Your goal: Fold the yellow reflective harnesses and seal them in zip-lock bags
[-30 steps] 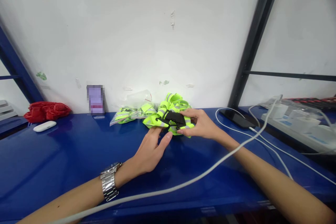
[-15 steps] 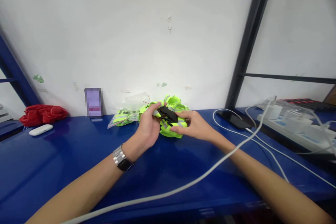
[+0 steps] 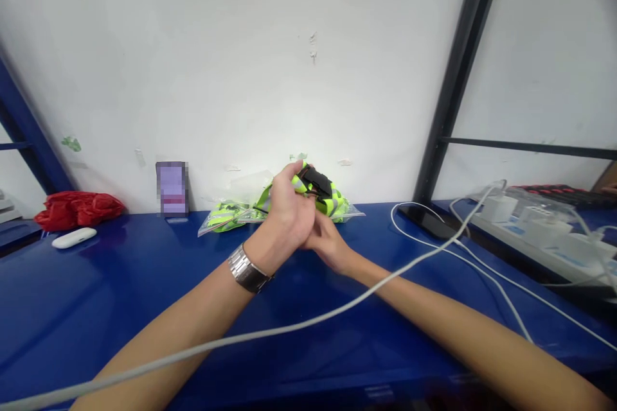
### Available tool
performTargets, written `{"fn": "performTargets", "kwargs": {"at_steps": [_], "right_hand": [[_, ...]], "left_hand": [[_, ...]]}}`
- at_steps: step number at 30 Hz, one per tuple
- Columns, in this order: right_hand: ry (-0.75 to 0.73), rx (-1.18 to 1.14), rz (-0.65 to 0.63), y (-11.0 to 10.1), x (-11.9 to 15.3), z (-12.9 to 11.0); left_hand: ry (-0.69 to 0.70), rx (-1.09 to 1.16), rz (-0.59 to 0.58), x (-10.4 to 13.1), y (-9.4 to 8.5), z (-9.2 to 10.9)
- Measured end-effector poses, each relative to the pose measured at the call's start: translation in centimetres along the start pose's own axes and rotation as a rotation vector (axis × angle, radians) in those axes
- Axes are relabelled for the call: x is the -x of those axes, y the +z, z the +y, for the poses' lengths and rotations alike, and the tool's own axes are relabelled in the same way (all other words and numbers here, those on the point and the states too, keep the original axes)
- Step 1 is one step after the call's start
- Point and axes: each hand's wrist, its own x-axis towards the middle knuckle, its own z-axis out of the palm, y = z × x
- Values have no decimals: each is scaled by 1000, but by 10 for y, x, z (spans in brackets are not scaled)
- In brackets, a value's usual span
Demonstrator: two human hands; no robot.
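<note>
My left hand (image 3: 292, 209), with a silver watch (image 3: 247, 270) on its wrist, is closed round a bundle of neon yellow-green reflective strap (image 3: 336, 204). A black buckle (image 3: 315, 181) shows at the top of the bundle, above the fingers. My right hand (image 3: 330, 245) reaches in from below and touches the left palm; its fingertips are hidden behind the left hand. Behind both hands, clear plastic bags (image 3: 225, 215) holding more neon material lie on the blue table by the wall.
A phone (image 3: 172, 189) leans on the wall. Left of it are a red cloth bundle (image 3: 80, 209) and a white case (image 3: 74, 238). On the right lie a black phone (image 3: 430, 221) and a power strip (image 3: 540, 231). A white cable (image 3: 332, 316) crosses above both forearms.
The neon bundle and buckle have been lifted and tilted up in my left hand. My right hand has moved left and down, from the bundle's right side to beneath the left hand.
</note>
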Motion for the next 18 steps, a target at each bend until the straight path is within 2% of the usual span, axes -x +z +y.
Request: {"fn": "performTargets", "kwargs": {"at_steps": [3,6,9,11,18], "right_hand": [[34,-227,162,0,-10,-4],[16,-350,328,4,-14,-16],[-4,-439,460,3,-18,-21],[-6,-448,478,0,-21,-21],[27,-395,378,-5,-24,-15]], "left_hand": [[5,38,7,1,-9,-2],[51,50,14,-3,-19,-4],[100,53,79,-10,-26,-9],[106,56,119,-16,-27,-12],[88,-5,250,-39,-20,-11]]}}
